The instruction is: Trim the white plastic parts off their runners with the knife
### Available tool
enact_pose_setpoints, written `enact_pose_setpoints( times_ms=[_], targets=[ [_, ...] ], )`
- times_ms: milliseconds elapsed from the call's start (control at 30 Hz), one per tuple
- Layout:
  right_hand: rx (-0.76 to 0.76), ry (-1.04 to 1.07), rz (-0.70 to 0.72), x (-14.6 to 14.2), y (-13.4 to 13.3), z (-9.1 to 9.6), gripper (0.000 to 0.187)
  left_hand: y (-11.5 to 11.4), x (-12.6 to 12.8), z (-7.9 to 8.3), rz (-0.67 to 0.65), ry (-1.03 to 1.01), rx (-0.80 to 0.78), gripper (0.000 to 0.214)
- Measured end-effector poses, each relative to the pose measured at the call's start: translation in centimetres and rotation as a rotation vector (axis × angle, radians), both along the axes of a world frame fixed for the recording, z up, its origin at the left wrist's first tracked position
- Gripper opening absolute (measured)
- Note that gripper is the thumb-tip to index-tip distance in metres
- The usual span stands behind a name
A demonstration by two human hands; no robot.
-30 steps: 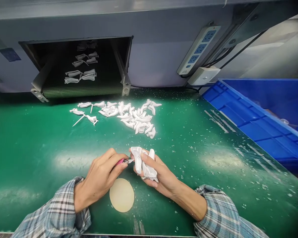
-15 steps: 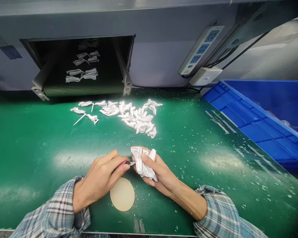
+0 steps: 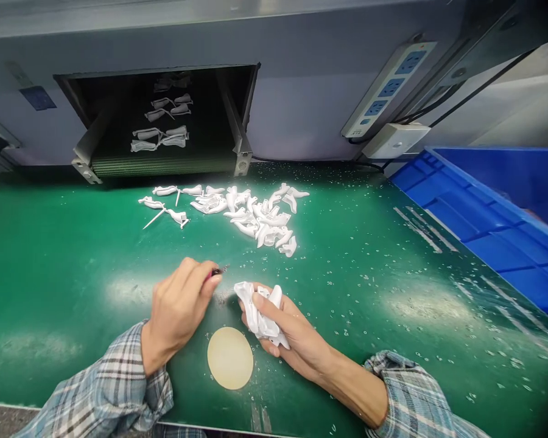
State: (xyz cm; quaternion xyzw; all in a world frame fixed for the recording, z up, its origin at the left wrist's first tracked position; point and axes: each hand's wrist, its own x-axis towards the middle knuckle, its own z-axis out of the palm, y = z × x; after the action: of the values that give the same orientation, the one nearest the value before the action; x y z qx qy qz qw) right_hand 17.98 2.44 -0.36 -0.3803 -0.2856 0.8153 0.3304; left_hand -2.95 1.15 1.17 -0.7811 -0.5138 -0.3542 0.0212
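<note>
The right hand (image 3: pixel 292 331) grips white plastic parts (image 3: pixel 258 310) just beyond the beige disc (image 3: pixel 230 358). The left hand (image 3: pixel 180 310) pinches a pink-handled knife (image 3: pixel 215 273), held just clear of the parts.

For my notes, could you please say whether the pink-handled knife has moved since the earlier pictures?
Yes: against the round pad, the knife moved left and upward, off the white pieces in the right hand.

Blue plastic crate (image 3: pixel 461 207), power strip (image 3: pixel 388 90), round beige pad (image 3: pixel 230 358), green bench mat (image 3: pixel 59 243)
</note>
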Motion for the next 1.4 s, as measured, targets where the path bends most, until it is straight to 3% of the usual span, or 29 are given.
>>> enact_pose_setpoints(
  times_ms=[100,300,367,500,600,733,867,967,1167,1400],
  targets=[
    [0.015,0.012,-0.029,0.0,0.1,0.0,0.041,-0.1,-0.1,0.3,-0.059,-0.193,-0.076,0.014],
    [0.049,0.024,-0.076,0.1,0.2,0.4,0.049,-1.0,1.8,-0.2,-0.172,-0.626,-0.755,0.024],
    [0.060,0.025,-0.063,0.1,0.2,0.3,0.050,-0.8,2.1,-0.1,-0.212,-0.784,-0.854,0.022],
    [0.070,0.076,0.055,0.5,0.3,-0.2,0.048,-0.3,1.8,0.6,-0.171,-0.878,-0.777,0.021],
    [0.048,0.115,0.117,0.5,0.3,-0.2,0.047,-0.2,1.3,0.8,-0.149,-0.796,-0.691,0.021],
    [0.020,0.098,0.188,0.2,0.2,0.2,0.044,-0.3,1.0,0.8,-0.214,-0.597,-0.614,0.024],
    [-0.010,0.108,0.135,0.1,0.2,0.3,0.042,-0.2,0.5,0.5,-0.145,-0.531,-0.600,0.034],
    [-0.058,0.114,0.060,0.3,0.3,0.2,0.040,-0.3,0.4,-0.1,-0.152,-0.485,-0.652,0.030],
    [-0.068,0.129,0.040,0.3,0.3,0.1,0.038,-0.8,0.9,-0.9,-0.103,-0.076,-0.353,0.023],
    [-0.057,0.145,0.018,0.1,0.2,0.1,0.030,-0.9,1.1,-0.6,-0.097,0.046,-0.330,0.043]
  ],
)
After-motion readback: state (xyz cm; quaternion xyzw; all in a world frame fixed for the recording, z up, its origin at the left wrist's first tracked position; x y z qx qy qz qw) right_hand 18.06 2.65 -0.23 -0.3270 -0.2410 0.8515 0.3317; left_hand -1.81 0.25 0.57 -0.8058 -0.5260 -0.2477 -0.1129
